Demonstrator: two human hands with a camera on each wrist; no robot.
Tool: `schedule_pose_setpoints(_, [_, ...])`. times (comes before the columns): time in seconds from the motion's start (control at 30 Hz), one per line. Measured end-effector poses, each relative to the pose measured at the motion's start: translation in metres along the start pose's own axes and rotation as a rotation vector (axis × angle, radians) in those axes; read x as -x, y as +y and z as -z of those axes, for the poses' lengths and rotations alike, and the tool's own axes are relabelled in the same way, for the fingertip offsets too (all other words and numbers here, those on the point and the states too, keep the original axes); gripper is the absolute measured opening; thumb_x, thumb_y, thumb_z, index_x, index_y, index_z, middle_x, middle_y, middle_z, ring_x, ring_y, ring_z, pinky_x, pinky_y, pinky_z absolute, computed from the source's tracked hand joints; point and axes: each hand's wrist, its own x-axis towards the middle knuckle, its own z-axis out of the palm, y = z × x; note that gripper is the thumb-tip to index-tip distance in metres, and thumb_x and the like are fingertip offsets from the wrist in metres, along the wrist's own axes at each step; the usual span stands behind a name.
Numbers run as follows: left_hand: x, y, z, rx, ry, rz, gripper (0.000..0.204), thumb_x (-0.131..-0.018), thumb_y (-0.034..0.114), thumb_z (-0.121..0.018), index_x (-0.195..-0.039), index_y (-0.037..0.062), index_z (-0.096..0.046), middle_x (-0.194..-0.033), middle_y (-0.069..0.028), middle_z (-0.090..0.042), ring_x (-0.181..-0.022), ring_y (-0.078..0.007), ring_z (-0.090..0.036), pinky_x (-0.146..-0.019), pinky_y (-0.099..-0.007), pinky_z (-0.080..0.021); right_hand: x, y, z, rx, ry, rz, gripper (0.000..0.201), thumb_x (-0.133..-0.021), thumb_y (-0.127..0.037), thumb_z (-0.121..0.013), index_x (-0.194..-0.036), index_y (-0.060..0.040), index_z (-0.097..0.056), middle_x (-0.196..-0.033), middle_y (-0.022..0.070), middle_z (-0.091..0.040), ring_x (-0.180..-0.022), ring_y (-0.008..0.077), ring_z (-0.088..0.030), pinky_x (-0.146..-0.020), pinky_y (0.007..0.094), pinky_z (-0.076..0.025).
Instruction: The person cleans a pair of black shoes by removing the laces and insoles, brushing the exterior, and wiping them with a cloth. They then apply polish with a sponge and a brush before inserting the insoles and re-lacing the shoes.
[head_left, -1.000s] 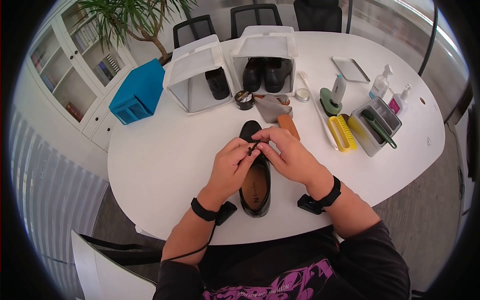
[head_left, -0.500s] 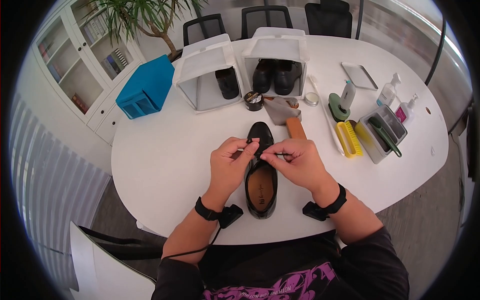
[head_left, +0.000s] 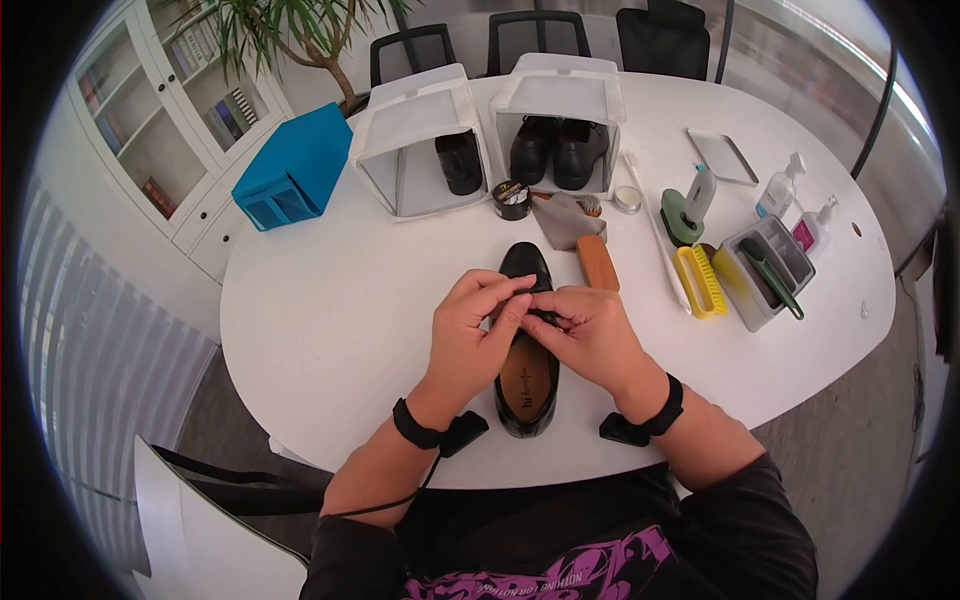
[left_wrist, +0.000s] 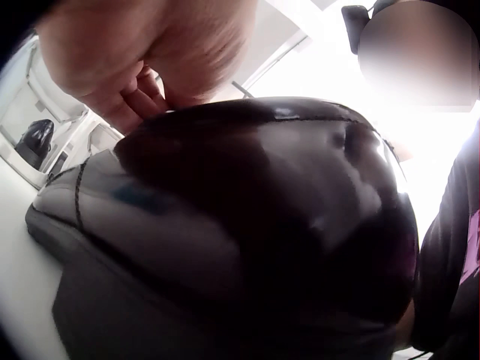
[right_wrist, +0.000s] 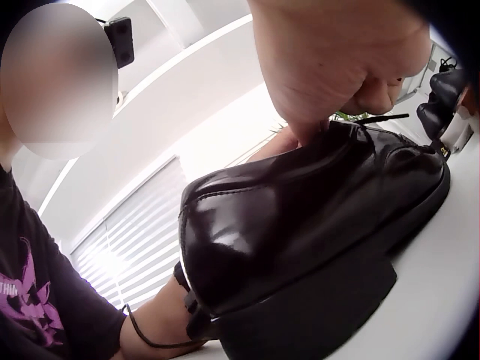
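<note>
A glossy black lace-up shoe (head_left: 528, 385) with a tan insole stands on the white table, toe pointing away from the person. Over its lacing, the left hand (head_left: 474, 330) and right hand (head_left: 592, 328) meet, thumbs and forefingers pinching the black shoelace. Most of the lace is hidden by the fingers. One loose end of the shoelace (right_wrist: 384, 118) sticks out past the right hand in the right wrist view. From the left wrist, the shoe's shiny heel and side (left_wrist: 247, 217) fill the picture, with the left hand (left_wrist: 150, 52) above them.
Beyond the shoe lie a wooden-backed brush (head_left: 597, 263), a grey cloth (head_left: 572, 222) and a polish tin (head_left: 512, 200). Two white boxes (head_left: 405, 207) hold black shoes. To the right are a yellow brush (head_left: 705, 285), a grey caddy (head_left: 752, 300) and bottles (head_left: 783, 185). A blue box (head_left: 292, 165) sits left.
The hands were together over the lacing, drew slightly apart with the shoelace half a second ago, and are now close together again. The shoe stays in place on the table.
</note>
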Motion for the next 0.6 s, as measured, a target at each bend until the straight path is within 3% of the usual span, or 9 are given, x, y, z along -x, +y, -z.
schedule_pose_setpoints(0.03, [0.0, 0.0, 0.0, -0.037, -0.013, -0.066, 0.024, -0.112, 0.0, -0.072, -0.133, 0.0008, -0.084, -0.119, -0.0054, -0.072, -0.095, -0.009, -0.068, -0.081, -0.0245, -0.055, 0.001, 0.001, -0.002, 0.0, 0.0, 0.0, 0.014, -0.099, -0.01, -0.089, -0.111, -0.003, -0.086, -0.084, 0.0107, -0.076, -0.068, 0.0206, -0.067, -0.063, 0.0328, -0.053])
schedule_pose_setpoints(0.1, [0.0, 0.002, 0.006, 0.011, -0.04, -0.024, 0.026, -0.112, -0.001, -0.072, -0.135, 0.0006, -0.084, -0.119, -0.0058, -0.072, -0.096, -0.0095, -0.068, -0.083, -0.0251, -0.056, 0.002, 0.004, -0.006, -0.159, 0.026, -0.085, 0.014, -0.101, -0.01, -0.089, -0.111, -0.0008, -0.086, -0.085, 0.0071, -0.079, -0.068, 0.0108, -0.061, -0.062, 0.0283, -0.051])
schedule_pose_setpoints(0.13, [0.0, 0.002, 0.008, 0.059, -0.067, 0.019, 0.027, -0.112, -0.002, -0.071, -0.136, 0.0004, -0.083, -0.119, -0.0062, -0.072, -0.097, -0.0101, -0.068, -0.084, -0.0257, -0.056, 0.002, 0.006, -0.008, -0.158, 0.026, -0.087, 0.014, -0.101, -0.01, -0.089, -0.111, -0.0008, -0.086, -0.085, 0.0071, -0.079, -0.068, 0.0108, -0.061, -0.062, 0.0283, -0.051])
schedule_pose_setpoints(0.2, [-0.001, -0.001, 0.008, 0.033, -0.052, -0.012, 0.027, -0.111, 0.0, -0.072, -0.136, 0.0016, -0.083, -0.117, -0.0076, -0.074, -0.097, -0.0128, -0.072, -0.086, -0.0276, -0.058, 0.002, 0.009, -0.012, -0.345, 0.033, -0.196, 0.014, -0.104, -0.011, -0.088, -0.11, 0.0016, -0.087, -0.088, 0.0014, -0.081, -0.071, 0.0022, -0.057, -0.062, 0.0239, -0.048])
schedule_pose_setpoints(0.4, [0.0, -0.014, 0.01, 0.077, -0.068, 0.017, 0.027, -0.109, -0.001, -0.075, -0.136, 0.0011, -0.082, -0.122, -0.01, -0.08, -0.107, -0.016, -0.078, -0.095, -0.031, -0.062, 0.002, 0.005, -0.004, -0.389, 0.003, -0.284, 0.015, -0.106, -0.011, -0.086, -0.108, 0.0032, -0.087, -0.089, -0.0048, -0.078, -0.075, -0.0021, -0.057, -0.064, 0.0193, -0.047])
schedule_pose_setpoints(0.53, [0.003, -0.018, 0.009, 0.196, -0.105, 0.099, 0.029, -0.108, -0.002, -0.077, -0.136, 0.0003, -0.081, -0.128, -0.0109, -0.082, -0.114, -0.016, -0.079, -0.102, -0.0309, -0.061, 0.003, 0.016, -0.009, -0.433, 0.023, -0.238, 0.016, -0.106, -0.012, -0.087, -0.109, 0.0038, -0.085, -0.088, -0.0053, -0.077, -0.076, -0.002, -0.059, -0.065, 0.0191, -0.048])
schedule_pose_setpoints(0.6, [0.004, -0.011, 0.011, 0.117, -0.113, 0.045, 0.029, -0.107, -0.002, -0.078, -0.136, 0.0, -0.08, -0.128, -0.0108, -0.083, -0.112, -0.0158, -0.079, -0.102, -0.0307, -0.061, 0.003, 0.012, -0.006, -0.48, -0.004, -0.207, 0.018, -0.106, -0.013, -0.087, -0.11, 0.0039, -0.082, -0.086, -0.0046, -0.076, -0.079, -0.0016, -0.061, -0.067, 0.0194, -0.049])
